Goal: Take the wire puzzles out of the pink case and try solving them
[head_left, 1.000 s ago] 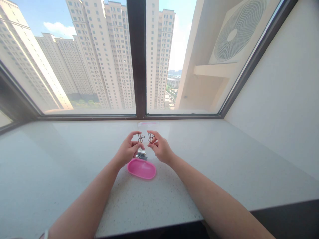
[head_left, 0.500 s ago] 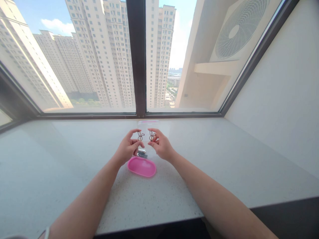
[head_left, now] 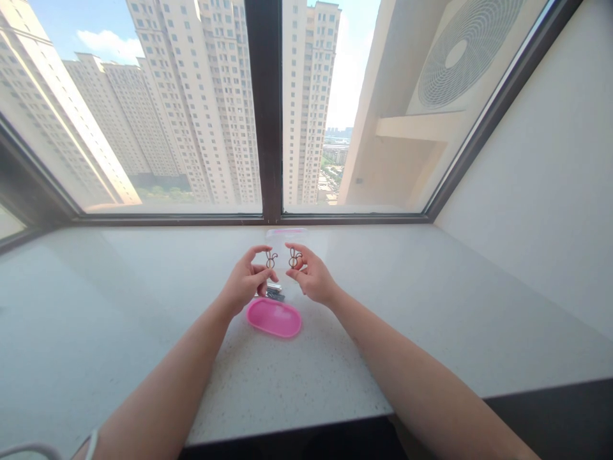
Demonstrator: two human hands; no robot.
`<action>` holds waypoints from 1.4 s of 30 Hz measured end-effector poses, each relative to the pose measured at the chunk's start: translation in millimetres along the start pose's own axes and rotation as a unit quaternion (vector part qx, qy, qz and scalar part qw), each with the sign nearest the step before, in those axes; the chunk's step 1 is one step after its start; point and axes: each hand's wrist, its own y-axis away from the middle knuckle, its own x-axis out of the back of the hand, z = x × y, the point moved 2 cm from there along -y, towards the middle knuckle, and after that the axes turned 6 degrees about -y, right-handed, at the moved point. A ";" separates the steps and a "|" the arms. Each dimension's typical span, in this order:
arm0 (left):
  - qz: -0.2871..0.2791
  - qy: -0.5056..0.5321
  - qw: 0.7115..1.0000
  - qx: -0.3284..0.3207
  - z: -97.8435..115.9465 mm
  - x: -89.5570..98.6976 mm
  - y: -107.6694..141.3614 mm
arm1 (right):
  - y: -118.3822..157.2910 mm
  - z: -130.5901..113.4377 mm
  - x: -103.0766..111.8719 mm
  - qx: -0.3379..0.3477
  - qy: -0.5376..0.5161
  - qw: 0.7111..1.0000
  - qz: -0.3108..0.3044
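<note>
My left hand (head_left: 245, 279) pinches a small dark rabbit-shaped clip (head_left: 271, 259) upright between thumb and index finger. Facing it, my right hand (head_left: 314, 278) grips a matching rabbit-shaped clip (head_left: 294, 258) the same way. The two clips are held apart at the same height, a narrow gap between them. Beneath and just behind my left fingers lie several silvery and dark slim pieces (head_left: 274, 293), partly hidden and too small to name. A shallow pink oval dish (head_left: 274, 318) rests on the counter, nearer to me than these pieces.
Behind my hands, by the window frame (head_left: 271, 128), lies a clear container or packet with a pink strip (head_left: 287, 232), its lower part hard to make out. The pale speckled counter (head_left: 143, 306) runs to a white wall (head_left: 541, 160) at right. A white cable (head_left: 36, 449) shows at bottom left.
The view has shifted slightly, so everything sits a little higher in the picture. Both hands keep hold of their clips, and a white cable now shows more at bottom left.
</note>
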 end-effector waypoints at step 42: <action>-0.043 0.031 0.998 0.015 -3.3 -2.9 2.2 | -1.8 13.0 -3.1 0.008 0.037 0.999 0.022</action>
